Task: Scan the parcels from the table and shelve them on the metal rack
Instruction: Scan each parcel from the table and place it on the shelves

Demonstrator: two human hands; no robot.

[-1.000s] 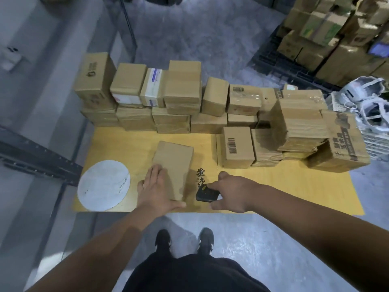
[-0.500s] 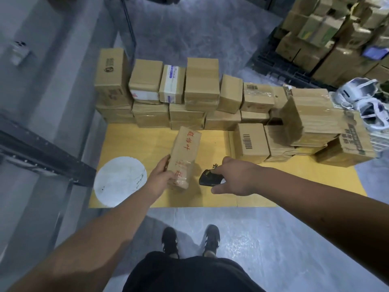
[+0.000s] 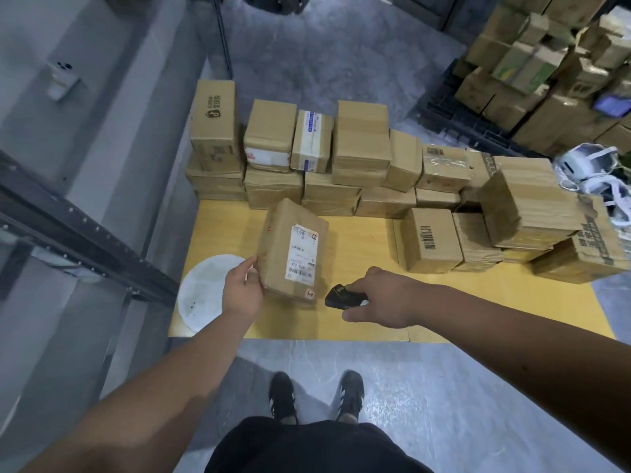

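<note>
Centre frame: left hand (image 3: pixel 243 295) gripping tilted parcel (image 3: pixel 292 256), shipping label (image 3: pixel 302 252) facing up for right hand (image 3: pixel 379 298) clutching scanner (image 3: pixel 341 297) above counter (image 3: pixel 444 302).

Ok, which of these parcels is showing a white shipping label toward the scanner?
The tilted parcel gripped by the left hand, beside the scanner in the right hand.

The printing on the white label (image 3: pixel 302 256) of the parcel (image 3: pixel 290 254) is too small to read. The left hand (image 3: pixel 243 295) covers that parcel's lower left corner; its fingertips go behind the box. The scanner (image 3: pixel 341 297) is mostly hidden under the right hand (image 3: pixel 382 297) (only its dark nose shows). The metal rack (image 3: pixel 82 230) runs off the left edge, and the pile of cartons (image 3: pixel 546 73), perhaps on a pallet, is cut off at the top right.
</note>
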